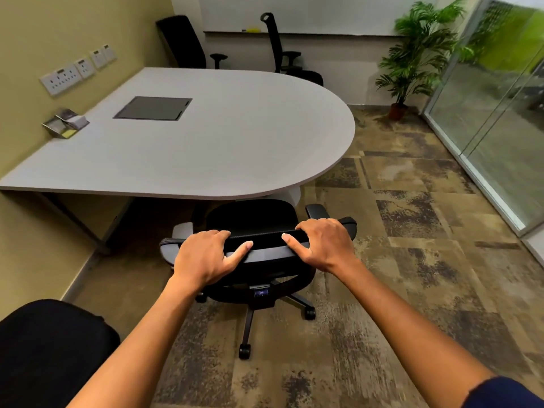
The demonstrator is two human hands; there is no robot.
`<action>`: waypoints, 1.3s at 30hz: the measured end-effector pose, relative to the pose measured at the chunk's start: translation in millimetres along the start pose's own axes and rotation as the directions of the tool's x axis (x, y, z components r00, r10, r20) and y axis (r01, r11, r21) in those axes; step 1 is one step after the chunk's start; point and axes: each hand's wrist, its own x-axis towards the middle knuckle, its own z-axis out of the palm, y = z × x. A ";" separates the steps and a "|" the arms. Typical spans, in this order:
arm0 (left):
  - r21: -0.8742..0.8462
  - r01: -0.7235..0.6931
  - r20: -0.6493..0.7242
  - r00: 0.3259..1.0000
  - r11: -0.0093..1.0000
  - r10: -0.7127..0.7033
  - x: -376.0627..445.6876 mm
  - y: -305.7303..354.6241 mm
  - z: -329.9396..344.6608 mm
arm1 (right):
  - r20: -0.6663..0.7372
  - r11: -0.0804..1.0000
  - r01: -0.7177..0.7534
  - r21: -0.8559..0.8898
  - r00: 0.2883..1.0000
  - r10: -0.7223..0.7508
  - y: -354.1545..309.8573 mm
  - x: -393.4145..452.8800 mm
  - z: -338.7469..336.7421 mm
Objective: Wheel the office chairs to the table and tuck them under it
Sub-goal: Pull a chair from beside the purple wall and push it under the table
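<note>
A black office chair stands at the near edge of the grey round-ended table, its seat partly under the tabletop. My left hand and my right hand both grip the top of its backrest, thumbs on the near side. Its star base and castors show on the carpet below my wrists. Two more black chairs stand on the far side of the table, one at the back left and one with a headrest.
Another black seat fills the lower left corner, close to my left arm. A potted palm stands at the back right beside a glass wall. A card holder and a cable hatch lie on the table. Wall sockets line the left wall.
</note>
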 end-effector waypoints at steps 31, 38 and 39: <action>-0.019 0.055 -0.002 0.998 0.998 -0.056 229.4 -60.2 28.5 | -0.041 0.998 0.061 -0.014 0.997 -0.062 54.7 244.8 30.3; -0.028 0.043 0.015 0.999 0.999 -0.043 261.0 -81.3 33.6 | -0.060 0.999 0.054 -0.007 0.997 -0.054 51.2 278.7 39.5; -0.028 0.039 0.016 0.999 0.999 -0.038 263.9 -83.2 33.6 | -0.062 0.999 0.053 -0.011 0.997 -0.053 50.8 281.7 39.7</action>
